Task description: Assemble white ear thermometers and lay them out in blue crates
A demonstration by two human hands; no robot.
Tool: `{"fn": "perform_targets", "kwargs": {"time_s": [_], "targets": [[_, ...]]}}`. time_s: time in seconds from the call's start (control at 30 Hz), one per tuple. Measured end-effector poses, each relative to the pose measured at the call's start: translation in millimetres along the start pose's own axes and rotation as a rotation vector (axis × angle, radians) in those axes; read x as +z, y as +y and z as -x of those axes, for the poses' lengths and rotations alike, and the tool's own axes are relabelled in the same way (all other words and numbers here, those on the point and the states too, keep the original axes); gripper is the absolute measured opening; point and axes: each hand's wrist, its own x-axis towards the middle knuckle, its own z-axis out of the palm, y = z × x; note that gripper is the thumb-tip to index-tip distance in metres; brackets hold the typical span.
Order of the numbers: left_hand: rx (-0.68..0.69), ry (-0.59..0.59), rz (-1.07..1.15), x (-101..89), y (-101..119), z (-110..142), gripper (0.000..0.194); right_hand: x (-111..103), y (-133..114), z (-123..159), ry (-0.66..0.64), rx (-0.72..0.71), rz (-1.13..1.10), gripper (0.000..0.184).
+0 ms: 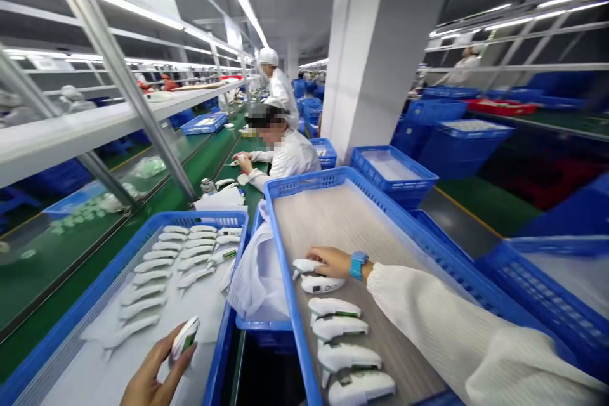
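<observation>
My left hand (155,371) is at the bottom, over the left blue tray (85,311), closed around a white handheld device (184,336) with a green strip. That tray holds several more white devices (157,266) in rows on a white sheet. My right hand (330,261), with a blue watch (358,264) on the wrist, reaches across into the right blue tray (285,254). Its fingers grip a white device (304,265) at the top of a column of several white devices (337,330) along the tray's left side.
A seated person (280,149) in white works at the green conveyor (209,158) ahead; another stands further back. A metal rack (118,70) runs along the left. More blue crates (392,171) and a white pillar (371,44) are to the right. A white bag (259,273) hangs between trays.
</observation>
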Motion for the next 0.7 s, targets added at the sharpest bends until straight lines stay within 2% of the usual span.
{"fn": "perform_targets", "kwargs": {"time_s": [0.1, 0.2, 0.27, 0.37, 0.43, 0.5, 0.53, 0.6, 0.7], "targets": [[-0.002, 0.047, 0.071, 2.6, 4, 5, 0.067, 0, -2, -1, -0.009, -0.008, 0.035, 0.033], [0.063, 0.082, 0.128, 5.1, 24, 7, 0.063, -6, -8, 4, 0.027, 0.015, 0.079, 0.036], [0.160, 0.052, 0.142, 9.4, 50, 4, 0.057, -9, -12, 12, 0.048, 0.031, 0.108, 0.033], [0.366, -0.043, 0.173, 26.1, 110, -11, 0.048, -6, -19, 25, 0.003, 0.034, 0.143, 0.028], [0.580, -0.090, 0.143, 47.1, 155, -27, 0.044, 1, -23, 30, -0.029, 0.030, 0.160, 0.030], [0.722, -0.168, -0.028, 76.5, 196, -46, 0.042, 9, -26, 32, -0.032, 0.029, 0.171, 0.033], [0.733, -0.233, -0.182, 93.5, 213, -56, 0.042, 11, -27, 32, -0.027, 0.032, 0.173, 0.035], [0.739, -0.309, -0.295, 130.1, 237, -74, 0.040, 15, -28, 32, -0.019, 0.043, 0.175, 0.037], [0.688, -0.403, -0.502, 182.0, 252, -96, 0.037, 16, -27, 33, -0.008, 0.062, 0.174, 0.038]]}}
